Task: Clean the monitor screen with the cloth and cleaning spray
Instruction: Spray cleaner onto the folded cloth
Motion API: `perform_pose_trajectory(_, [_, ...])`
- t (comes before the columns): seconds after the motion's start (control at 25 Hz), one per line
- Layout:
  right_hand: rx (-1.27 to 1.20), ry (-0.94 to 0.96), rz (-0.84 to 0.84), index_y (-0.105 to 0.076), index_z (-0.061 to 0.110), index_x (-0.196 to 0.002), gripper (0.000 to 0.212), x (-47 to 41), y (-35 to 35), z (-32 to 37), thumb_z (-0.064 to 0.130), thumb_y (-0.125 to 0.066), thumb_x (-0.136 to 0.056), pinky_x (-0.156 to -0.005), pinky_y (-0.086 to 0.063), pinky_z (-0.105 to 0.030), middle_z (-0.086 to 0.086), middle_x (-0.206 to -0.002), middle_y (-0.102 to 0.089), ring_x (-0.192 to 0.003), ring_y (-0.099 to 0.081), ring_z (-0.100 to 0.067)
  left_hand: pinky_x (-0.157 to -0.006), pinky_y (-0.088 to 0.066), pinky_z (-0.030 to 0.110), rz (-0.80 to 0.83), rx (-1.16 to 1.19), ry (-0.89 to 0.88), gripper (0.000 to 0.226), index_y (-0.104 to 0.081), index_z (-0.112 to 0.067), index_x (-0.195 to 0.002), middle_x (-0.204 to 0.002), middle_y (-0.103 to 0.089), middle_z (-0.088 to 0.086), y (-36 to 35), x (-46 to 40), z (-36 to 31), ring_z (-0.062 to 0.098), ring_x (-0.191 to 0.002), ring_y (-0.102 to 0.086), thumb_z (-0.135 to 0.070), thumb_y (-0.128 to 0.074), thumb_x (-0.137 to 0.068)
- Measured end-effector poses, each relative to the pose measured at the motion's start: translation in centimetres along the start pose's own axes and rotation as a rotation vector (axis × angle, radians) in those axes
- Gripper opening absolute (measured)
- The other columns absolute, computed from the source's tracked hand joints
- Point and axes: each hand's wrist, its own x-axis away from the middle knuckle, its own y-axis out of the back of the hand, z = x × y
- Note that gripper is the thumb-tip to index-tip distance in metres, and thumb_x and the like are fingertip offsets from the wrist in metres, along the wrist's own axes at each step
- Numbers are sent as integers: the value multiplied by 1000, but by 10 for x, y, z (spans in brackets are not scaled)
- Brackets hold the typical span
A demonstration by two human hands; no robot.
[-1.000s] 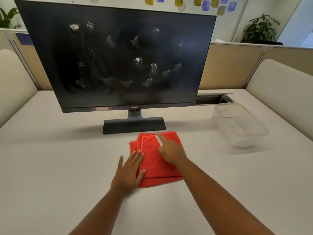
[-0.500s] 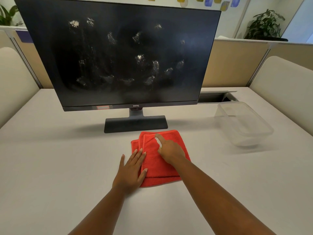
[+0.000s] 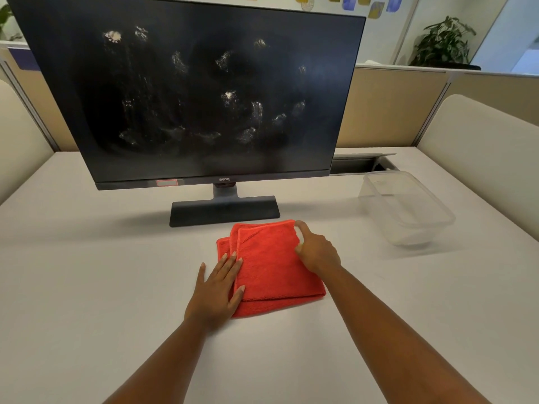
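My left hand [image 3: 217, 290] lies flat, fingers spread, on the folded red microfibre cloth [image 3: 271, 266] at frame centre; my right hand [image 3: 316, 250] grips its right edge. Pale grey desk [image 3: 87, 287], smeared black monitor [image 3: 198, 91] behind, clear plastic tub [image 3: 408, 208] right, beige partitions [image 3: 390, 109].

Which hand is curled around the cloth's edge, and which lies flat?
The right hand curls over the red cloth's far right edge; the left hand lies flat, fingers spread, on its near left side.

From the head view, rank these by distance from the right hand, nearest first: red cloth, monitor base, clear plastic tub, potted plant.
1. Red cloth: touching the right hand.
2. Monitor base: just behind, slightly left.
3. Clear plastic tub: off to the right.
4. Potted plant: far back right.
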Motion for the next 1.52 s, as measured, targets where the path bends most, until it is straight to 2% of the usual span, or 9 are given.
perform_pose_trajectory(0.2, [12,128,59,-22,43,-138,56,22,-15,10,23,-39,-89,-74,-41,-34,-15,-107,-62,-93,-59,-34,-112,14,41,8,18,-7,72,10,-24,-141,-155,2,-5,1,1,1,6,-136,14,-60,-13,-84])
perform_pose_trajectory(0.32, [73,217,95,-20,41,-140,59,31,-28,18,21,-41,-89,-70,-42,-34,-17,-100,-63,-86,-59,-32,-112,16,41,33,-15,-2,81,14,-23,-141,-155,7,-4,0,1,1,6,-136,17,-68,-9,-78])
perform_pose_trajectory(0.56, [59,226,98,-22,39,-138,57,39,-25,11,20,-41,-88,-63,-39,-30,-14,-93,-63,-71,-51,-24,-112,17,42,43,-14,-10,92,17,-24,-139,-151,12,-7,1,1,1,6,-136,17,-80,5,-67])
perform_pose_trajectory(0.76, [136,160,53,-24,40,-137,55,43,-14,-10,19,-39,-89,-67,-39,-32,-15,-96,-63,-76,-54,-29,-113,15,44,53,-17,-16,87,24,-26,-136,-148,17,-9,2,2,0,9,-140,13,-77,2,-69])
perform_pose_trajectory(0.96, [107,112,41,-28,35,-134,50,49,-6,-30,18,-39,-88,-64,-38,-31,-16,-88,-63,-69,-50,-27,-113,15,45,61,-23,-13,84,22,-29,-136,-148,18,-8,2,2,0,8,-137,18,-76,-1,-70])
perform_pose_trajectory(1.24, [128,231,93,-24,40,-137,59,53,-15,-16,19,-44,-85,-63,-38,-29,-13,-92,-63,-72,-53,-26,-114,14,47,79,-31,-12,97,24,-27,-135,-146,22,-8,3,2,-1,9,-137,19,-86,4,-60])
perform_pose_trajectory(1.44, [145,226,100,-26,38,-135,58,56,-21,-18,18,-44,-84,-65,-39,-30,-13,-94,-61,-81,-58,-31,-114,14,47,83,-28,-16,99,23,-27,-135,-146,21,-8,2,1,1,9,-136,21,-87,8,-58])
perform_pose_trajectory(1.52, [126,213,81,-28,35,-134,55,56,-20,-22,17,-44,-84,-64,-37,-30,-14,-92,-62,-77,-57,-31,-114,14,47,84,-23,-15,98,23,-28,-135,-146,21,-8,1,1,1,9,-136,20,-87,7,-58])
